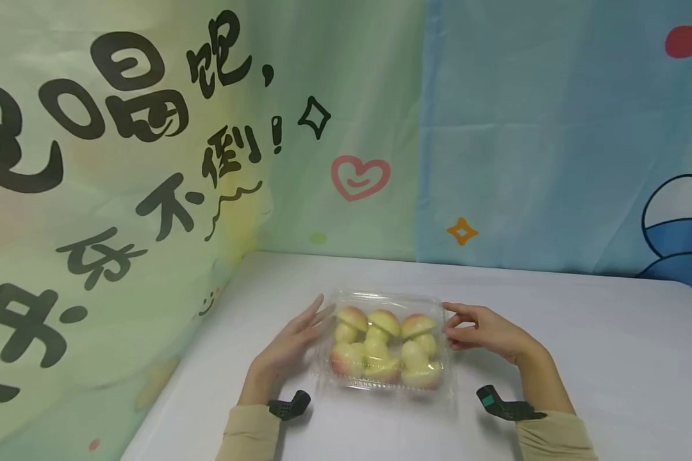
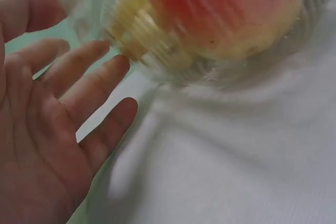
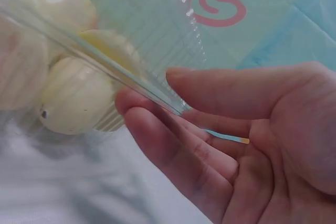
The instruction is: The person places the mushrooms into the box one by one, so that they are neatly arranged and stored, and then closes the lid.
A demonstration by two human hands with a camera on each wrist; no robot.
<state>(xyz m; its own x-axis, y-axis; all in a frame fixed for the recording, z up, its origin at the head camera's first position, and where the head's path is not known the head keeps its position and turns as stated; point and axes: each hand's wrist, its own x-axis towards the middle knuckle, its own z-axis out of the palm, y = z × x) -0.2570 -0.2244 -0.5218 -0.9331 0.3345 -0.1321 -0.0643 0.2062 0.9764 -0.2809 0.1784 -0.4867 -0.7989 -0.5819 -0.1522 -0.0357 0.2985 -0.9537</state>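
A clear plastic clamshell box [image 1: 375, 386] sits on the white tabletop between both hands. Inside it are several mushroom-shaped pieces [image 1: 375, 349] with yellow and pink-red caps and pale stems. Along the box's left side, my left hand [image 1: 291, 339] has its fingers spread and fairly straight; in the left wrist view, fingertips [image 2: 122, 64] reach its ribbed wall. My right hand [image 1: 490, 330] is at the right side. With bent fingers [image 3: 152, 124] against the rim and the thumb on its other side, it holds the box's edge loosely, as seen in the right wrist view.
A white cloth covers the table [image 1: 392, 429]. Printed fabric hangs [image 1: 530, 128] behind it and along its left side. Each wrist carries a small black camera, one on the left [image 1: 291, 405] and one on the right [image 1: 504, 405].
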